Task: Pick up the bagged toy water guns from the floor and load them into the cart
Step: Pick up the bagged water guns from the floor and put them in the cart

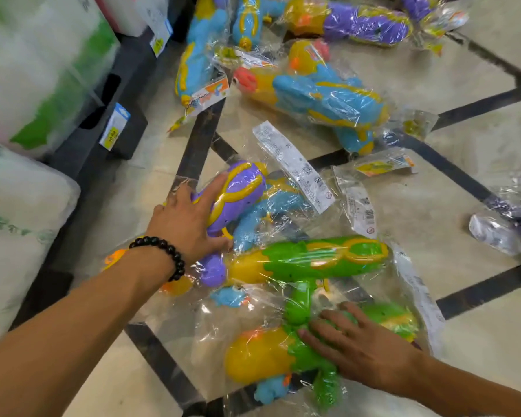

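The left hand (187, 218) lays spread fingers on the purple gun (238, 191) and the right hand (358, 347) on the green gun (283, 350), probably to gather both.

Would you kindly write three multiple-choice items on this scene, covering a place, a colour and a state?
1. Where is the left hand?
A. on the purple gun
B. on a shelf
C. in a cart

2. What colours has the gun under the right hand?
A. red and white
B. green and yellow
C. all black

3. How are the right hand's fingers?
A. clenched in a fist
B. spread flat on the bag
C. hooked round a cart handle

Answers: 1 A, its fingers lie on the purple body; 2 B, yellow front, green body; 3 B, the fingers lie straight over the plastic.
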`<state>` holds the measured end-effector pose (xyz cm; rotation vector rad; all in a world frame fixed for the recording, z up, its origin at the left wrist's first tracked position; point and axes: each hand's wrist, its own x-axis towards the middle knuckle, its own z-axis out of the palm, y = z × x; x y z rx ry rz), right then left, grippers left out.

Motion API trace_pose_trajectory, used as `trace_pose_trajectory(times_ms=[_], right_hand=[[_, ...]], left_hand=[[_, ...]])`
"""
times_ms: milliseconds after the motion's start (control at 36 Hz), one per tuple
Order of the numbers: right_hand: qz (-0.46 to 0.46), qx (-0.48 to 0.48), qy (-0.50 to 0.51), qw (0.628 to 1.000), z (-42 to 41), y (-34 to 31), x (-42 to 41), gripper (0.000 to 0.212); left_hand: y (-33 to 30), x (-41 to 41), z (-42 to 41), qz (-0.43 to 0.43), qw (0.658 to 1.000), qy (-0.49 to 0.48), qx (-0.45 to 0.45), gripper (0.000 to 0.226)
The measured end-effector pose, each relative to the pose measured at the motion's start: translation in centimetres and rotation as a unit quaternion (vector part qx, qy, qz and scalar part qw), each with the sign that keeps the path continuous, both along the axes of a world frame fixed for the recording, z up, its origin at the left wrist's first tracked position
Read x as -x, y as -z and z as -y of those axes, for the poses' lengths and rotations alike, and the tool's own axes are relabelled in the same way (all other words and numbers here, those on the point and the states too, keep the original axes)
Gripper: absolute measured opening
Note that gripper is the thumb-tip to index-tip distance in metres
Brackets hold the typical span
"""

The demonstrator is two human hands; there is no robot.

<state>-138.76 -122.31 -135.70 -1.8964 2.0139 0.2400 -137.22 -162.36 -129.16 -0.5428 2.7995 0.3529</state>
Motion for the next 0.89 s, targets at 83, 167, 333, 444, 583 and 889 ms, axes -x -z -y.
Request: trace_pose_trajectory(times_ms=[83, 167, 333, 444, 583, 889], right_hand=[[-0.012, 0.049, -0.019, 0.999, -0.1, 0.6, -0.4, 0.077], [-0.010, 0.062, -0.030, 0.998, 0.3, 0.1, 0.1, 0.083], [0.030, 0.003, -0.040, 0.999, 1.6, -1.1, 1.0, 0.122], [0.111, -0.090, -0.030, 0.989, 2.7, -1.1, 1.3, 0.133], [0.148, -0.122, 0.008, 0.981, 2.3, -2.3, 1.7, 0.128], [0.305, -0.063, 0.220, 0.925, -2.3, -9.9, 4.8, 0.107]], left_hand=[[0.4, -0.4, -0.2, 0.003, 1.000, 0.001, -0.004, 0.134], [0.8, -0.9, -0.3, 0.005, 1.000, -0.005, -0.015, 0.134], [0.7, -2.0, -0.7, 0.017, 0.995, -0.052, -0.086, 0.130], [0.2, -2.4, -0.7, -0.008, 0.989, -0.078, -0.127, 0.128], [-0.7, -2.9, -0.7, -0.049, 0.984, -0.080, -0.150, 0.123], [-4.9, -0.7, 0.0, -0.116, 0.979, -0.085, -0.144, 0.112]])
